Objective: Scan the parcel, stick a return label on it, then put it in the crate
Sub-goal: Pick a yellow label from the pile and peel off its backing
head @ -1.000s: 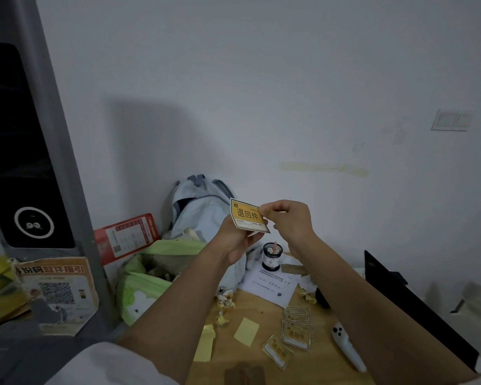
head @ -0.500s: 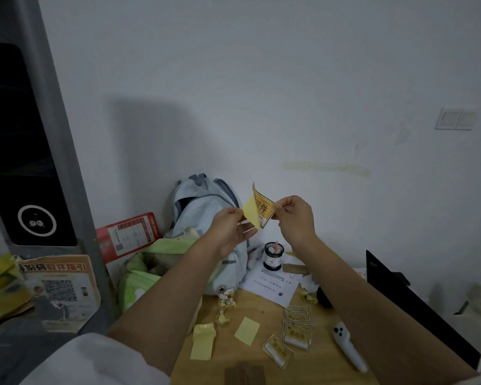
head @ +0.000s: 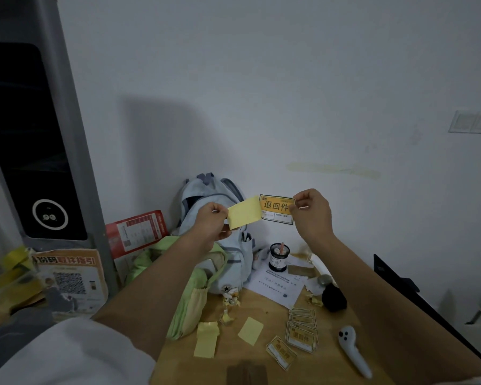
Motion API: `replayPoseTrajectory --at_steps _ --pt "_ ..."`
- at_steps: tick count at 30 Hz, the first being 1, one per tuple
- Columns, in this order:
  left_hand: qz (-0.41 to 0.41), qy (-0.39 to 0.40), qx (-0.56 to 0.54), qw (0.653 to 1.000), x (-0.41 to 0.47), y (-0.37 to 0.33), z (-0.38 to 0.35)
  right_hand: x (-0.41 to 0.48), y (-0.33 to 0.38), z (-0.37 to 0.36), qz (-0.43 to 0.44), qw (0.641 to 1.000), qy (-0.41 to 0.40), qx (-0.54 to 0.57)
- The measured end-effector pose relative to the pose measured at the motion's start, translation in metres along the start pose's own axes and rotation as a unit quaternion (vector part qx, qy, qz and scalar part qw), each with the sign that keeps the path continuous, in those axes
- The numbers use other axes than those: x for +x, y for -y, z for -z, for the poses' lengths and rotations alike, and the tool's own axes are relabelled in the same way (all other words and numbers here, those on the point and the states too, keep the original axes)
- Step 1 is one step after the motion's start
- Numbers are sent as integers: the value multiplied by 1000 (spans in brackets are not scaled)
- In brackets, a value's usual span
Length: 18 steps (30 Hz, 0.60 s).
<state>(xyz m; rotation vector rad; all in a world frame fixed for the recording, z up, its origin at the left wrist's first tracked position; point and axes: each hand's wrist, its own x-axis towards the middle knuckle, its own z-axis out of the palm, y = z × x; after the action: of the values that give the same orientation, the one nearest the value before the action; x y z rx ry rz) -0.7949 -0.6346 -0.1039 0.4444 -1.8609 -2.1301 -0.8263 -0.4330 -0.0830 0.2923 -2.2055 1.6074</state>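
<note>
I hold an orange return label with black characters up in front of the wall. My right hand pinches its right edge. My left hand pinches the pale yellow backing paper, which is peeled off to the left and still meets the label at its left edge. On the wooden table below lie a stack of spare labels and a white handheld scanner. No parcel or crate is clearly in view.
Discarded yellow backing slips lie on the table. A pale blue backpack and a green bag stand against the wall. A small black jar sits on a white sheet. A dark kiosk stands at left, a black panel at right.
The backing has been peeled away from the label. My hands have moved apart, the left drawing the yellow paper leftward, the right turning the label's printed face toward me.
</note>
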Motion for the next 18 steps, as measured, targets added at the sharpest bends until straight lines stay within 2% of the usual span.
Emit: replayPoseTrajectory --at_steps 8,13,18 --pt "67 -66 14 996 12 19 30 1 -7 2 2 1000 -16 22" --pt "101 -92 -3 991 14 38 43 -2 -11 -5 -31 997 24 61" --pt "133 -49 0 990 16 56 53 -9 -21 -17 -72 993 59 75"
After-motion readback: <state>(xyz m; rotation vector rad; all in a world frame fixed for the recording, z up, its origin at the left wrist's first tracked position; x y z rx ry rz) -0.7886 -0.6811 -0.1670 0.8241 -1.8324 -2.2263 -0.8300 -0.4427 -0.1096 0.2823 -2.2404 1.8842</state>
